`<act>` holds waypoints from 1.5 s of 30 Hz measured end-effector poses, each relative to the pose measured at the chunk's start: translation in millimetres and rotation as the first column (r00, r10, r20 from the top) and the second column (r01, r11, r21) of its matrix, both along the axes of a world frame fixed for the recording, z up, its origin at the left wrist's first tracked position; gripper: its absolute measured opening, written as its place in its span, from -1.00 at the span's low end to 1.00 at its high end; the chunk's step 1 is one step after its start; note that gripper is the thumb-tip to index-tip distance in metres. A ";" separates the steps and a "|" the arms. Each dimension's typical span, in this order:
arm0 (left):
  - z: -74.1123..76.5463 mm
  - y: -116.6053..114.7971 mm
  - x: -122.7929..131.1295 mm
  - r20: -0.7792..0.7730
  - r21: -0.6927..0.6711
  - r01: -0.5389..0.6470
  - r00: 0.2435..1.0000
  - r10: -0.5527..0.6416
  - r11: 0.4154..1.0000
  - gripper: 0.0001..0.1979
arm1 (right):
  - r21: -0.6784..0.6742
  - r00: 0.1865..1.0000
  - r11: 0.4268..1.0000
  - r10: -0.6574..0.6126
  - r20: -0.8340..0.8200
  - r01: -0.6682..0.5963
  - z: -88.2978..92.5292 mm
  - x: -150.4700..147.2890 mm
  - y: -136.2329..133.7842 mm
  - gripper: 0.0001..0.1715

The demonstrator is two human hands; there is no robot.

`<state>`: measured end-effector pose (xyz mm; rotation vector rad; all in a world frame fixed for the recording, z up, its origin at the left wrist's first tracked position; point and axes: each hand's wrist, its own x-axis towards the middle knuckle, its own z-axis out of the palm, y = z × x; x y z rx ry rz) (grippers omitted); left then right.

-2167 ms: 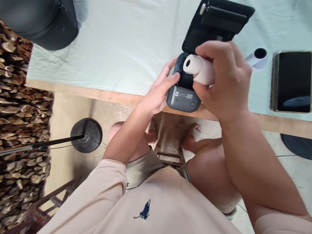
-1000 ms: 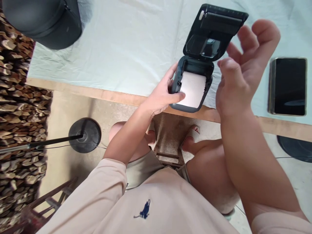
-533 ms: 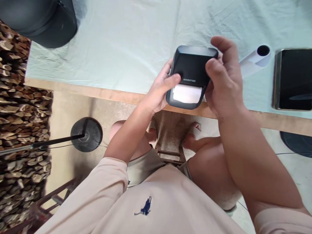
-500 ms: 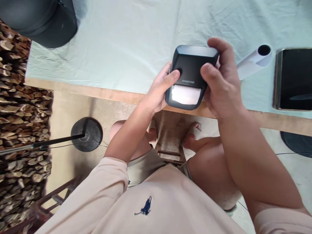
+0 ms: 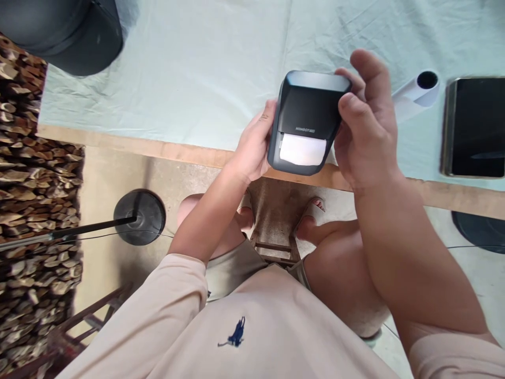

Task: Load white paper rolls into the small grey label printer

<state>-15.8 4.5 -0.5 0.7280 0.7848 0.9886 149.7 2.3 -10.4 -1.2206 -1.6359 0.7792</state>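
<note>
A small dark grey label printer [image 5: 307, 113] sits at the table's front edge with its lid down. A strip of white paper [image 5: 302, 149] sticks out of its slot. My left hand [image 5: 252, 145] grips the printer's left side, fingers curled round it. My right hand [image 5: 369, 123] holds the right side, thumb on the lid's corner and the forefinger lifted above it. A second white paper roll [image 5: 416, 89] lies on the cloth just right of my right hand.
A pale green cloth [image 5: 189, 73] covers the wooden table. A black phone [image 5: 475, 126] lies at the right. A dark round object [image 5: 63, 31] stands at the far left corner. Below are stacked firewood [image 5: 35, 210], a stand's round base [image 5: 139, 218] and a wooden stool [image 5: 274, 231].
The roll went from my right hand into the printer's open bay. My right hand then pushed the lid down shut. Paper now shows at the slot, and my left thumb has slid off the lid.
</note>
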 end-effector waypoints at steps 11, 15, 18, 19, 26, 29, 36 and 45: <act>-3.7 3.0 -1.6 0.052 -0.001 0.029 0.998 -0.029 1.000 -0.56 | -0.069 0.957 0.955 0.289 -0.016 -0.289 20.4 19.8 -5.3 0.04; 3.8 -0.5 0.3 0.063 0.029 0.066 0.996 -0.068 0.997 -0.50 | 0.259 0.994 0.964 -0.084 0.065 0.064 35.7 13.3 -2.2 -0.30; 4.6 -3.4 0.4 0.068 0.057 0.100 0.992 -0.104 0.993 -0.56 | 0.316 0.972 0.921 -0.196 -0.133 0.229 46.6 1.0 1.5 -0.69; 4.1 -3.9 0.1 0.053 0.057 0.102 0.993 -0.105 0.993 -0.57 | 0.299 0.962 0.922 -0.196 -0.190 0.247 49.2 -2.1 2.2 -0.76; 4.9 -4.6 2.9 0.020 0.051 0.059 0.998 -0.060 0.997 -0.58 | 0.285 0.973 0.949 -0.183 0.140 0.137 55.1 3.4 -3.4 -0.90; 6.5 -5.5 4.4 0.015 0.104 0.072 0.997 -0.074 0.992 -0.63 | 0.070 0.840 0.993 -0.118 0.530 0.095 59.5 5.8 -5.5 -0.77; 6.7 -7.7 3.1 -0.059 0.145 0.112 0.993 -0.104 0.983 -0.66 | -0.226 0.616 0.946 0.037 0.787 0.232 69.4 0.0 -3.5 -0.46; 4.4 -3.6 3.5 0.019 0.069 0.050 0.998 -0.052 0.996 -0.58 | -0.156 0.914 0.985 -0.129 -0.386 0.073 46.9 17.6 -6.8 -0.54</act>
